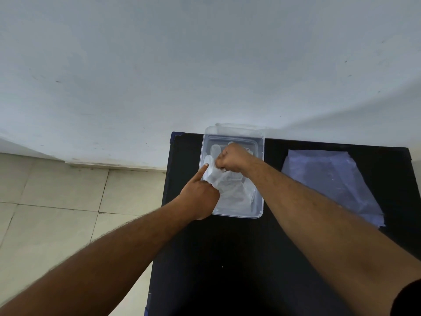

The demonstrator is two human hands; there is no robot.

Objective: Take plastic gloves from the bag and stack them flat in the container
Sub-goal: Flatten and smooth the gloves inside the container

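While the plastic glove (230,188) is flattened inside the clear container (259,176), its edge is pinned w/ left hand (200,197) index; right hand (232,159), fisted, pinches it. Bag (332,185) lies flat beside, apart.

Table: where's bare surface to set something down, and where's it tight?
Free: the near black table between the forearms, below the container; a narrow strip between container and bag. Crowded: inside the container, where the left hand and right hand work the gloves.
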